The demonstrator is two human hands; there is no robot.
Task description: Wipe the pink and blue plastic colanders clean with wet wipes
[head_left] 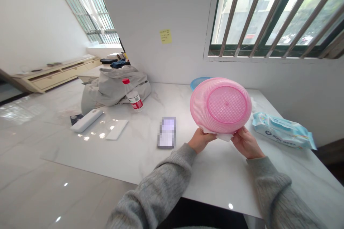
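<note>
A pink mesh plastic basket (220,105) is held up over the table, tilted so that its round base faces me. My left hand (201,140) grips its lower left rim, and my right hand (245,142) grips the lower right rim. A white wipe (225,136) shows along the bottom rim between the two hands; its other part is hidden behind the basket. Partly covered by the pink basket, a blue plastic basket or lid (198,82) lies farther back near the wall.
On the white marbled table (139,146) a phone (166,133) lies left of my hands. A blue wipes pack (282,130) is at the right. Farther left are a red-capped bottle (133,96), a grey cloth bag (107,87), a white long case (87,120) and a white flat piece (117,130).
</note>
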